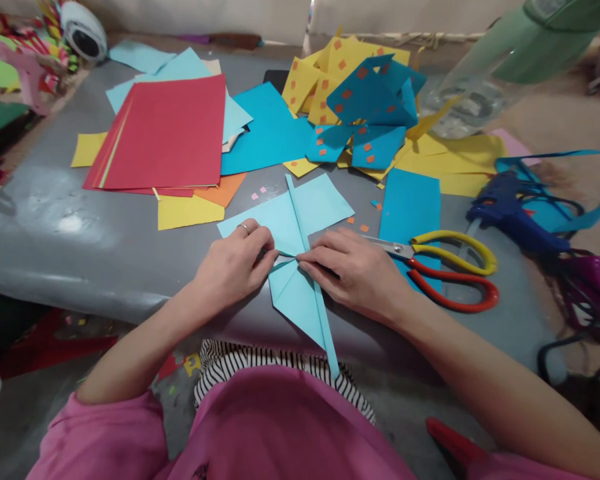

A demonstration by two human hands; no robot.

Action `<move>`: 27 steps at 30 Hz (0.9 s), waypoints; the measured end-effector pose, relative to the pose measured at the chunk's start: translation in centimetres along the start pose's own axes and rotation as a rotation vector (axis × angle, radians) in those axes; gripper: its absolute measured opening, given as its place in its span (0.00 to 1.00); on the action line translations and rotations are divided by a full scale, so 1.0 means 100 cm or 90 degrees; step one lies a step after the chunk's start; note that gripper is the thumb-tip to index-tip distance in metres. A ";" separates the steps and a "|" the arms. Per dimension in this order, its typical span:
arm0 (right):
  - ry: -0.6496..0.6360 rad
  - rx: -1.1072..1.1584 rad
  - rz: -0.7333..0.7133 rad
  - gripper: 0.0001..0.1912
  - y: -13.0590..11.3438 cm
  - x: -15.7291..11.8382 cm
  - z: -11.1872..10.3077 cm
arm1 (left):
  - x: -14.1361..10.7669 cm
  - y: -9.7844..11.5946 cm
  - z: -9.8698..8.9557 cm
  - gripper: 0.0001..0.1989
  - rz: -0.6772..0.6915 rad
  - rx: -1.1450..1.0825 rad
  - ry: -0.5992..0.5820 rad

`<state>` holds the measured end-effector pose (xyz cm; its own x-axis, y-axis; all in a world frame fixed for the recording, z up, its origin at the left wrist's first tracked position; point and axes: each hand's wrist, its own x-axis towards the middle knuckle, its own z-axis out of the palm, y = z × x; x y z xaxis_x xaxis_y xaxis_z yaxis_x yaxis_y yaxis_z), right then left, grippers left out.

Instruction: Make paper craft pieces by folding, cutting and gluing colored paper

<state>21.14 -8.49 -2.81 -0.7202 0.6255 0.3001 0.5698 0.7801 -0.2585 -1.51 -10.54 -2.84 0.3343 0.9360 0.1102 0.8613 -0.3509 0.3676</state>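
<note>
A folded light blue paper piece [297, 300] lies at the table's front edge, with a long narrow folded strip running along its right side toward my lap. My left hand [237, 260] pinches its upper left corner between thumb and fingers. Close beside it, my right hand [353, 270] has thumb and fingertips pressed together on the paper's top, near the strip. Beyond both hands lies another light blue sheet [325, 203], flat on the table. Scissors [455, 267] with yellow and red handles rest just right of my right hand, partly over a blue sheet [411, 203].
Red sheets [170, 133] are stacked at the back left of the grey table [80, 227]. Yellow and blue dotted paper shapes [370, 100] stand at the back. A bottle [505, 67], a blue glue gun [515, 213] and cables are on the right.
</note>
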 end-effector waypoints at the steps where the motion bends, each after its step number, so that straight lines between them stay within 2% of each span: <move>1: 0.002 -0.001 -0.001 0.13 0.000 0.000 0.000 | 0.001 0.002 -0.001 0.06 -0.010 0.006 -0.007; 7: 0.022 -0.006 -0.020 0.13 0.000 0.000 0.002 | 0.012 0.007 -0.010 0.06 -0.082 -0.010 -0.100; 16: -0.017 -0.020 0.002 0.14 0.001 0.009 -0.006 | 0.021 0.005 -0.016 0.05 -0.065 -0.031 -0.140; 22: -0.009 -0.106 -0.076 0.18 -0.002 0.013 -0.003 | 0.022 0.005 -0.017 0.05 -0.057 -0.029 -0.140; 27: -0.018 -0.186 -0.117 0.18 -0.002 0.011 -0.002 | 0.021 0.004 -0.016 0.05 -0.055 -0.050 -0.107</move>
<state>20.31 -8.00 -2.23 -0.8296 0.4771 0.2899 0.5163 0.8533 0.0732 -1.09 -8.63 -1.02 0.3260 0.9421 -0.0787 0.8588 -0.2603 0.4412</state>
